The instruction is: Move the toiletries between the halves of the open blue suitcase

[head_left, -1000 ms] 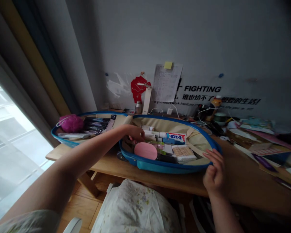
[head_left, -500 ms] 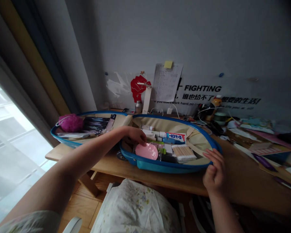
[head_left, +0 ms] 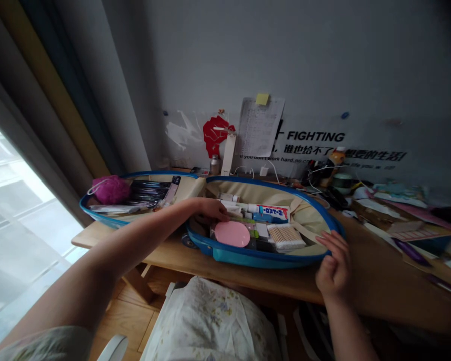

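Note:
A blue-rimmed suitcase (head_left: pixel 300 259) with a beige lining lies spread open on the wooden desk. My left hand (head_left: pixel 210 208) reaches into its right half, fingers bent down and drawn together at the upper left edge of a pink oval case (head_left: pixel 232 234); its fingertips are partly hidden. Right of the pink case lies a pack of cotton swabs (head_left: pixel 285 236). Behind are a toothpaste box (head_left: pixel 272 212) and small white tubes (head_left: pixel 228 197). My right hand (head_left: pixel 333 260) grips the suitcase's near right rim, fingers over the edge and thumb outside.
The suitcase's left half holds a magenta bath puff (head_left: pixel 110 189) and a dark striped packet (head_left: pixel 150 192). Papers, a purple pen-like item (head_left: pixel 411 251) and other clutter cover the right of the desk. A cushion (head_left: pixel 214 321) lies below the desk edge.
The pink oval case has shifted slightly right and lies flatter, with the left hand still at its edge. My right hand stays on the rim.

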{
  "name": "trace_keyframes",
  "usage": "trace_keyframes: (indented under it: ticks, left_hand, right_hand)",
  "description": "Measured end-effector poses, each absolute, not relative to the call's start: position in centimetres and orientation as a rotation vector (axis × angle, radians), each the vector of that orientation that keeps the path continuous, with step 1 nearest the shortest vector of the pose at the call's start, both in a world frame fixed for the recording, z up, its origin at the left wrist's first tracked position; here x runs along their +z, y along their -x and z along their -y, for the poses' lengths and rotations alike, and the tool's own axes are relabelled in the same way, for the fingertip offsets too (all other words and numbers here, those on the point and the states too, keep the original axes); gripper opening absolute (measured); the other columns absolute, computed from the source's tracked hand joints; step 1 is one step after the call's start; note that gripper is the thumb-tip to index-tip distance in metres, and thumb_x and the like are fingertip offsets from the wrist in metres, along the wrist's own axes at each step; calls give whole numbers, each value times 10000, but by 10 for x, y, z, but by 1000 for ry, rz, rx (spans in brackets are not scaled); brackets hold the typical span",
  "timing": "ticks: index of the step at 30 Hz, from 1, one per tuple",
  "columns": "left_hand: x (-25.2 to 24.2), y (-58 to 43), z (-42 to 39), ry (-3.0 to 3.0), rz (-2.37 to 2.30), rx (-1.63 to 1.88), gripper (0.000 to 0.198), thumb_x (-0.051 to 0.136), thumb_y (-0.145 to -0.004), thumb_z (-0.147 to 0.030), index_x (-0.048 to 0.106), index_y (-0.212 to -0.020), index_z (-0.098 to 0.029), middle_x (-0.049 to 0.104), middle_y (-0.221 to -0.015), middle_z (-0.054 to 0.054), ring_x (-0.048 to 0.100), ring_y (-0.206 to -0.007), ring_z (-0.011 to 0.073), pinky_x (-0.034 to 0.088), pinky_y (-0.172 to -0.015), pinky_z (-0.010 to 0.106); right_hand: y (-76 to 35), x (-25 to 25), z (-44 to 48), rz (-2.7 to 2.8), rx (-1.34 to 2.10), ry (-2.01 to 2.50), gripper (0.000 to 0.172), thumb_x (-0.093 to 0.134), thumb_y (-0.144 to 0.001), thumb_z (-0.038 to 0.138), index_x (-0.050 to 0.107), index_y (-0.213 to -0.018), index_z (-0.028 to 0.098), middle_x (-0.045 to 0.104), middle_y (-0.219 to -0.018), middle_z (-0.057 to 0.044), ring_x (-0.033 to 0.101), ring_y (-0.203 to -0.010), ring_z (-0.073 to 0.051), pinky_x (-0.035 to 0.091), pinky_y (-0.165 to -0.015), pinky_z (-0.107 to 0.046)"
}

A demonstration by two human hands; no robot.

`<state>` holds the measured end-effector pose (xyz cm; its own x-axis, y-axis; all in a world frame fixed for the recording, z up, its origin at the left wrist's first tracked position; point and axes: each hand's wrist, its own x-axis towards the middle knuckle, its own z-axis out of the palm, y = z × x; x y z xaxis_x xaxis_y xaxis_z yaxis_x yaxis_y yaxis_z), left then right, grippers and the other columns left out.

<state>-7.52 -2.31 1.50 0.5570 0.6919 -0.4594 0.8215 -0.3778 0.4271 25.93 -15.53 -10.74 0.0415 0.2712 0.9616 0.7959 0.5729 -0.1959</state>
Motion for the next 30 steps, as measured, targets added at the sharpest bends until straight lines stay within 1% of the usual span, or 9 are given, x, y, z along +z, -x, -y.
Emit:
trace_keyframes:
  ticks: [3,6,9,13,17,22,25,27,30]
  left_hand:
    - [18,72,28,-2274,-1237,-266,284,666,-854,-435,705,-972,-180,728,-861,20,657,-772,157,490,-681,214]
    - [25,67,37,-2410,-1289,-206,387,707,-821,-426,690,-1128,-191,740,-1081,51,671,-970,202,496,-822,237]
    - [29,62,50,-2518,-1294,-162,476,655,-870,-420,631,-1291,-200,681,-1271,99,641,-1138,249,476,-961,293]
    - [29,59,68,-2638,-1173,-180,514,551,-941,-361,537,-1436,-224,585,-1430,139,558,-1309,280,401,-1094,349]
    - [27,61,79,-2665,-1019,-248,544,550,-933,-329,502,-1469,-244,532,-1497,131,542,-1337,282,403,-1088,337]
    - [24,60,86,-2669,-1114,-295,622,643,-884,-368,497,-1481,-269,554,-1467,145,556,-1306,339,423,-1061,395]
    - [23,58,89,-2669,-1150,-312,616,656,-887,-397,500,-1475,-297,557,-1470,123,564,-1297,336,440,-1051,399]
    - [27,61,88,-2691,-1108,-252,606,669,-885,-396,519,-1460,-274,538,-1491,120,531,-1336,327,410,-1094,381]
    - [41,80,72,-2709,-1130,31,513,630,-917,-368,572,-1406,-225,548,-1477,112,527,-1333,290,375,-1124,337]
  right_hand:
    - [-259,-107,155,1533,-526,932,426,317,-1029,411,660,-1123,177,680,-1141,-153,595,-1241,-304,476,-1026,-569]
    - [-258,-105,156,1549,-536,920,414,318,-1031,391,654,-1142,175,676,-1141,-152,588,-1242,-300,472,-1029,-559]
    - [-258,-104,156,1539,-536,928,419,320,-1031,405,658,-1126,176,676,-1140,-150,589,-1237,-300,470,-1030,-553]
    - [-259,-106,156,1536,-509,946,434,320,-1027,435,662,-1105,179,676,-1144,-148,588,-1234,-307,465,-1031,-559]
    - [-261,-108,156,1523,-478,963,453,320,-1021,477,663,-1087,188,673,-1142,-147,585,-1233,-313,452,-1043,-576]
    - [-261,-107,156,1543,-522,957,431,308,-1026,435,649,-1115,188,672,-1142,-149,585,-1238,-316,469,-1023,-574]
    - [-260,-106,156,1550,-530,958,427,307,-1027,429,651,-1107,190,673,-1133,-149,586,-1233,-314,474,-1017,-570]
    - [-260,-106,156,1538,-525,963,437,304,-1027,442,654,-1099,190,676,-1121,-151,594,-1222,-316,475,-1013,-575]
    - [-261,-107,155,1536,-536,945,430,308,-1029,433,655,-1102,190,681,-1113,-154,600,-1215,-319,477,-1008,-580]
